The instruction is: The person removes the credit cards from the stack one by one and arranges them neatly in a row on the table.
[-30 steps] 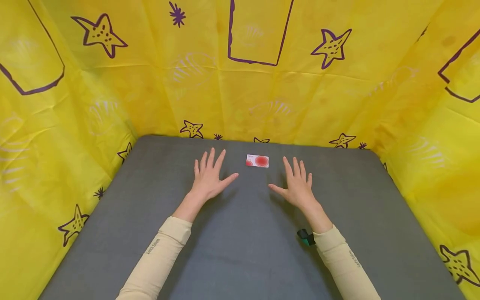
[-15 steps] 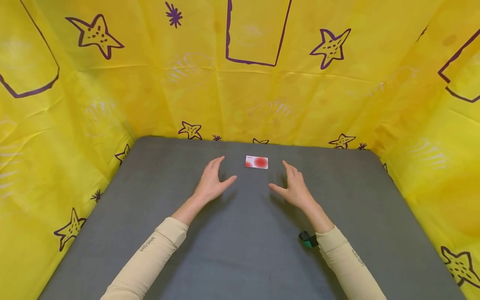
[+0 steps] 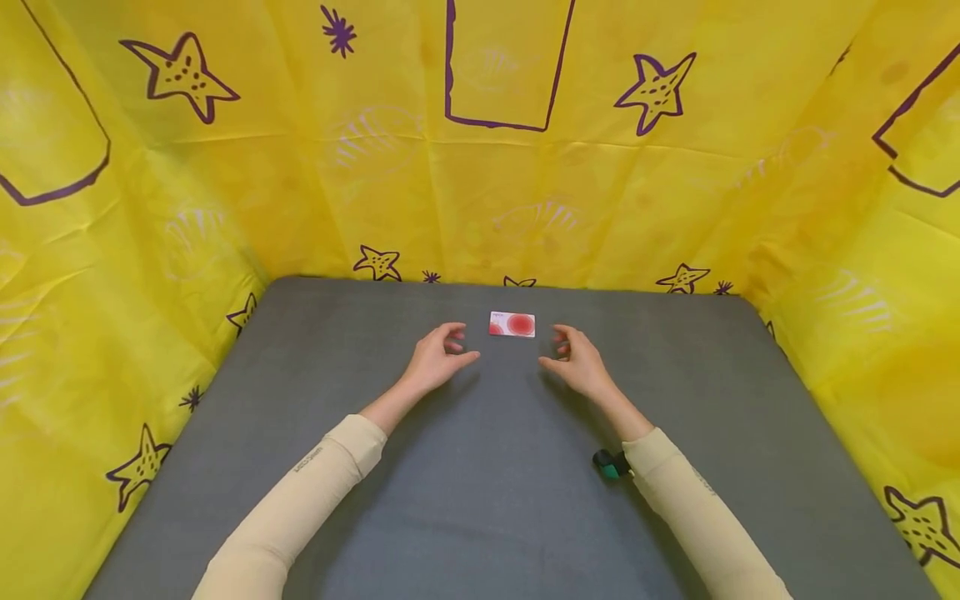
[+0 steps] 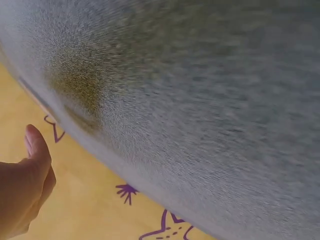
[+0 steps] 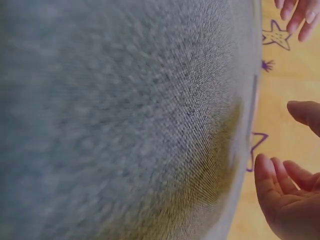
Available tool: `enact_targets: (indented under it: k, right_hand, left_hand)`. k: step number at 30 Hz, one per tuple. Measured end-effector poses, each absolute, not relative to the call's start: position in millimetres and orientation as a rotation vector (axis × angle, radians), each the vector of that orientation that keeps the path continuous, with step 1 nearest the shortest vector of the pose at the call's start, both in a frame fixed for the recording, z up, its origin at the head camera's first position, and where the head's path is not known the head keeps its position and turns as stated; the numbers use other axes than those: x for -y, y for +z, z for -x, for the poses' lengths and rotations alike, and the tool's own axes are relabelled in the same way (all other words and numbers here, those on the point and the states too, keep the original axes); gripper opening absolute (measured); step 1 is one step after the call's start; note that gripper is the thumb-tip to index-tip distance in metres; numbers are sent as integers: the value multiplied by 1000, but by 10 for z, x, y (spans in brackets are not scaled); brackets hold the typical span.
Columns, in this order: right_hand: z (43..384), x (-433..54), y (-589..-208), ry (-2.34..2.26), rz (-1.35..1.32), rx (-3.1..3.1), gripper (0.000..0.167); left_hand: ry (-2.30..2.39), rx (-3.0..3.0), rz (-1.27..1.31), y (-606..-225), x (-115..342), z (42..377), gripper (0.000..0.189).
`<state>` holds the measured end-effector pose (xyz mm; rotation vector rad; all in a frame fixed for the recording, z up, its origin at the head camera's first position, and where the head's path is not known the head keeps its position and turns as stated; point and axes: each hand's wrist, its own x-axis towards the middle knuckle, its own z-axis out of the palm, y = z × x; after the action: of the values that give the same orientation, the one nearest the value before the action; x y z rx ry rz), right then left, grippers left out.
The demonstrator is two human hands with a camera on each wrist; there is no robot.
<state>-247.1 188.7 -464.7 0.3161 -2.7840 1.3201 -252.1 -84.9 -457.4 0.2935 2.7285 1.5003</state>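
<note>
The card (image 3: 513, 324) lies flat near the far edge of the bench (image 3: 480, 483), between your left hand (image 3: 437, 358) and right hand (image 3: 582, 363), touched by neither. By my reading, you are only at the start: both hands are in place beside it, but no grip on it is made yet. It looks like a white oblong with a big red disc toward its right end and a smaller red patch at lower left; its print is too small to read. Your fingers bend loosely, apart from the thumbs, holding nothing. Yellow cloth (image 3: 480, 200) hangs behind.
</note>
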Motion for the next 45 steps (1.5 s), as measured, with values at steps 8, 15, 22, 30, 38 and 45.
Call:
enact_targets:
  k: [8, 15, 22, 30, 38, 45]
  right_hand:
    - [2675, -1813, -4747, 1314, -306, 2794, 61]
    - [2843, -1741, -4766, 1265, -263, 2822, 58]
    - [2975, -1678, -4784, 1257, -237, 2832, 57]
    - [3060, -1663, -4850, 1224, -204, 2845, 56]
    - [3102, -1684, -4857, 1249, -180, 2877, 59]
    - [3124, -1720, -4879, 1230, -216, 2904, 58]
  left_hand:
    - [1467, -2727, -247, -4635, 712, 2674, 50]
    - [1431, -2730, -207, -4693, 611, 2842, 50]
    - [1422, -2728, -174, -4763, 519, 2990, 51]
    - [1399, -2771, -217, -4832, 414, 3096, 52]
    - [1273, -2829, -270, -4838, 351, 3197, 54]
    - [1188, -2833, -269, -4822, 353, 3247, 57]
